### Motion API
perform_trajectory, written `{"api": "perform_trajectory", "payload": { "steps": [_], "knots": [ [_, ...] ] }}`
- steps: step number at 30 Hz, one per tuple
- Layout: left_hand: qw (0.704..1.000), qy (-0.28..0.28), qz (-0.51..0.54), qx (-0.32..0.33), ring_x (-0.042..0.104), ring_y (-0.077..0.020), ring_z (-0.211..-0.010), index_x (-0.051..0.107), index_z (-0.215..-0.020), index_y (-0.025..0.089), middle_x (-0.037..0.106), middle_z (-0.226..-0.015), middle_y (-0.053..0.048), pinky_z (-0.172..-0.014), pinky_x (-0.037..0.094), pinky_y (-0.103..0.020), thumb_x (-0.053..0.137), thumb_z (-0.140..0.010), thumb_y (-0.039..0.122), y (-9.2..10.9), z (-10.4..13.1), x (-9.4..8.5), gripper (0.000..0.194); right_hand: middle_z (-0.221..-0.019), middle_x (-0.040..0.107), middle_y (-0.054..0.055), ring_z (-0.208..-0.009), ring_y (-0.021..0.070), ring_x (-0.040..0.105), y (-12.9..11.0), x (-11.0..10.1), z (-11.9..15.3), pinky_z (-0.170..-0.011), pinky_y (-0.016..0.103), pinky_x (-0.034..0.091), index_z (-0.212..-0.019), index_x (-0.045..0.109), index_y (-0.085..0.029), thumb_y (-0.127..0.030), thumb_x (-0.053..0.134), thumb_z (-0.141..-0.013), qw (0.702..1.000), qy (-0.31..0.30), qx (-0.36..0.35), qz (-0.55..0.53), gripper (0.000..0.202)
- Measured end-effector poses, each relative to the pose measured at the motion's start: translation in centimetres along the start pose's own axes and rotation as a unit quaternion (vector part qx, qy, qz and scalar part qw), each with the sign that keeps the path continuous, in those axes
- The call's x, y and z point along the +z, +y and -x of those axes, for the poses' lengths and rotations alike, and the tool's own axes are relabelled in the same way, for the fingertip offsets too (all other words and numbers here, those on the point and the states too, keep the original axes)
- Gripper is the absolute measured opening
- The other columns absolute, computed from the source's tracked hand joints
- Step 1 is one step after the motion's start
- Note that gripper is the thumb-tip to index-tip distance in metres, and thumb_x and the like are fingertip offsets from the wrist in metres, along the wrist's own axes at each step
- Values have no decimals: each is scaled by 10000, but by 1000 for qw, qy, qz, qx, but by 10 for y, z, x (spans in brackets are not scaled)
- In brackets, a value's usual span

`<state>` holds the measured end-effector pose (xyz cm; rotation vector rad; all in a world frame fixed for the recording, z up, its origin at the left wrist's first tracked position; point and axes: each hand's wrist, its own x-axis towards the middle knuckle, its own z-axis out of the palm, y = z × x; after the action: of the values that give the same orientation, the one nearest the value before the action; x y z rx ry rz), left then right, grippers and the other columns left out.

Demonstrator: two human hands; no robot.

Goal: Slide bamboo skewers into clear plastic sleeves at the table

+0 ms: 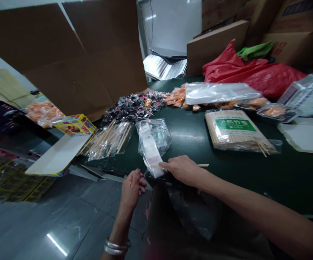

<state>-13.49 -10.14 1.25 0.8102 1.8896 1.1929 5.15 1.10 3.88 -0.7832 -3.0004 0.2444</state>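
My right hand point(183, 169) is closed around a thin wooden stick point(203, 165), whose ends show on both sides of it. Its fingertips are at the near end of a clear plastic bag point(159, 135) holding white strips, at the table's front edge. Just left of that bag, my left hand point(134, 186) has its fingers curled together, and whatever they hold is too small to make out. Bagged wooden sticks point(113, 139) lie to the left. On the right rests a large pack of sticks point(234, 126) with a green label.
Small black packets point(134, 106) are piled behind the bag, beside orange packets point(176, 96) and clear sleeves point(221, 92). An open yellow box point(75, 124) stands at the left edge. Red plastic point(253, 74) and a clear tray stack point(309, 94) are at back right.
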Motion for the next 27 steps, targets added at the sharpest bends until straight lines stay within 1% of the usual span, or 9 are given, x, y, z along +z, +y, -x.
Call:
{"api": "perform_trajectory", "payload": {
  "steps": [2, 5, 7, 9, 11, 14, 19, 23, 27],
  "knots": [
    [997, -2, -74, 31, 480, -108, -389, 530, -754, 178, 565, -522, 18, -392, 308, -201, 486, -721, 695, 9, 1, 6, 519, -785, 669, 61, -678, 218, 654, -2, -3, 1, -520, 254, 319, -1139, 572, -232, -167, 428, -918, 1000, 4, -12, 13, 272],
    [973, 62, -208, 83, 512, -131, -473, 526, -769, 192, 569, -546, 27, -462, 326, -218, 649, -666, 565, 17, 3, 14, 406, -769, 665, 73, -679, 231, 663, -4, -7, 1, -523, 258, 340, -1110, 577, -210, -155, 429, -913, 999, 13, -25, 20, 252],
    [960, 79, -251, 92, 512, -135, -500, 529, -723, 191, 552, -532, 31, -482, 320, -221, 697, -633, 457, 17, 4, 16, 327, -767, 666, 80, -688, 232, 666, -5, -9, 1, -537, 259, 355, -1081, 585, -199, -142, 424, -912, 999, 14, -28, 18, 240],
    [976, 38, -208, 55, 477, -114, -453, 522, -660, 187, 526, -503, 36, -457, 308, -214, 643, -665, 398, 12, 5, 16, 243, -781, 670, 83, -705, 232, 668, -4, -9, 1, -550, 260, 363, -1072, 590, -199, -137, 424, -910, 1000, 9, -27, 14, 240],
    [995, -23, -100, -11, 441, -90, -393, 515, -653, 182, 528, -495, 40, -411, 291, -200, 599, -677, 397, 5, 5, 14, 232, -807, 677, 79, -729, 237, 669, -2, -7, 1, -559, 262, 367, -1095, 591, -212, -143, 434, -907, 1000, 4, -25, 6, 255],
    [993, -77, 35, -79, 431, -66, -351, 530, -710, 166, 570, -530, 36, -360, 263, -179, 641, -629, 423, 0, 6, 11, 292, -830, 686, 69, -748, 236, 666, 3, -5, 3, -568, 262, 364, -1155, 583, -247, -151, 437, -904, 1000, 2, -17, -12, 306],
    [986, -83, 94, -113, 453, -52, -348, 590, -751, 126, 578, -540, 27, -355, 264, -164, 639, -629, 444, -3, 8, 13, 344, -828, 698, 53, -722, 200, 649, 1, -6, 12, -562, 247, 333, -1225, 567, -305, -138, 402, -902, 997, 14, -1, -75, 400],
    [984, -81, 116, -105, 447, -49, -352, 589, -743, 131, 569, -522, 36, -365, 266, -164, 662, -622, 392, -7, 10, 15, 297, -792, 691, 8, -679, 153, 627, -9, -5, 15, -537, 217, 308, -1142, 622, -328, -154, 400, -899, 984, 2, -45, -172, 373],
    [982, -74, 148, -91, 461, -54, -361, 609, -793, 132, 576, -532, 36, -371, 256, -167, 675, -635, 396, -12, 12, 16, 315, -821, 699, 22, -730, 183, 649, -15, -1, 13, -538, 229, 308, -1081, 640, -313, -153, 406, -897, 990, -25, -27, -133, 338]
  ]
}}
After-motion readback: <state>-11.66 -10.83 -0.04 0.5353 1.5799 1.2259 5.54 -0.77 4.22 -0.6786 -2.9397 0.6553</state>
